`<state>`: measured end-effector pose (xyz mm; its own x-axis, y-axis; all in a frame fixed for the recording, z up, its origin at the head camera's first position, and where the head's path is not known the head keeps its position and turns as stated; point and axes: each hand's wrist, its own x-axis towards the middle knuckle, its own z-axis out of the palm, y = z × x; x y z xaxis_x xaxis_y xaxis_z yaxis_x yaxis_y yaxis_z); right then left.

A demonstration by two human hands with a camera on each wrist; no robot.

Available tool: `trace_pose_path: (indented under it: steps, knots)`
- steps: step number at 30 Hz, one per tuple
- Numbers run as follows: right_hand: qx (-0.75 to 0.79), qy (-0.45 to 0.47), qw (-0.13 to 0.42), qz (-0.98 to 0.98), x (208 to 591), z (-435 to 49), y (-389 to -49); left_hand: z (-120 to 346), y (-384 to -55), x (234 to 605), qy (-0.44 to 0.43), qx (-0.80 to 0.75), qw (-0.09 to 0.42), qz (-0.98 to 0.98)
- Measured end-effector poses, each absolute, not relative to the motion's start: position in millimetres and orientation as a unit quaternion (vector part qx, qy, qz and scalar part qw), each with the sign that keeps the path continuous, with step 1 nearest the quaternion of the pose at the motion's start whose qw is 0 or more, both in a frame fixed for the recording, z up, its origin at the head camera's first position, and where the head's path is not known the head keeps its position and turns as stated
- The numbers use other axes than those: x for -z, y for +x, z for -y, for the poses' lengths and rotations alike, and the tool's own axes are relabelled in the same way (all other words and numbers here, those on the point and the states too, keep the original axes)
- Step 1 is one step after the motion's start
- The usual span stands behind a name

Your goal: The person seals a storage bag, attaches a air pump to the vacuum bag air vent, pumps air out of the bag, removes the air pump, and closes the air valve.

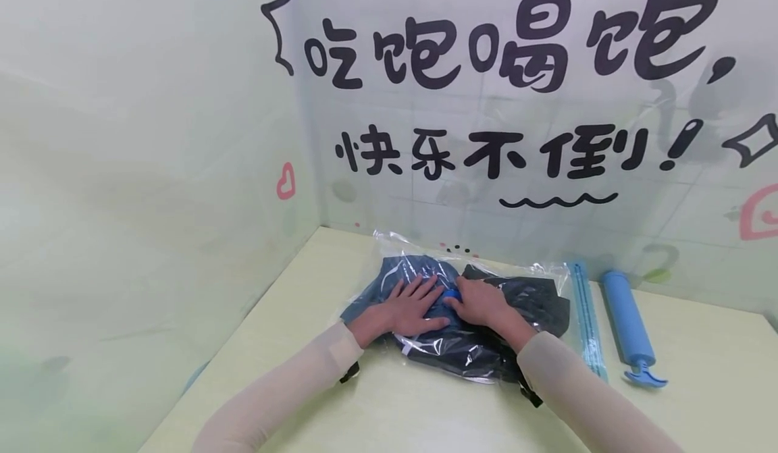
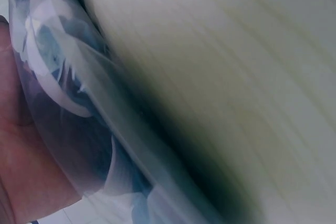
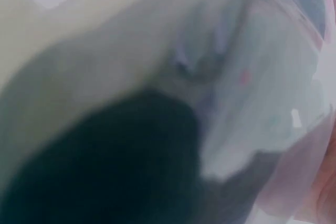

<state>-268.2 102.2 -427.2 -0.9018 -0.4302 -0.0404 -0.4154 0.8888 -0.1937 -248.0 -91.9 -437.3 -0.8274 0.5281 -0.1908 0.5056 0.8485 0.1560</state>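
Note:
A clear plastic vacuum storage bag (image 1: 474, 365) lies on the table with folded dark blue and black clothes (image 1: 535, 298) inside. My left hand (image 1: 415, 306) rests palm down on its left half, fingers spread over the blue cloth. Beside it, my right hand (image 1: 484, 301) pinches a small round blue valve cap (image 1: 452, 296) on top of the bag between thumb and fingers. In the left wrist view the clear film (image 2: 68, 77) bulges under the palm edge. The right wrist view shows blurred film and dark cloth (image 3: 121, 161), with that hand only at the right edge.
A blue hand pump (image 1: 629, 318) with a T-shaped handle lies on the table right of the bag. The bag's blue zip strip (image 1: 586, 318) runs along its right side. Behind the pale table (image 1: 292, 318) rise printed walls (image 1: 401, 109), one also close on the left.

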Motion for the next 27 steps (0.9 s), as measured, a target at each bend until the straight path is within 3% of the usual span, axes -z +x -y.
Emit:
trace_pose_path:
  steps: [27]
  knots:
    - [0.111, -0.266, 0.051, -0.956, 426.0, -108.0, -269.7, 91.7, -249.3, 438.4, 0.267, -0.043, 0.122, -0.955]
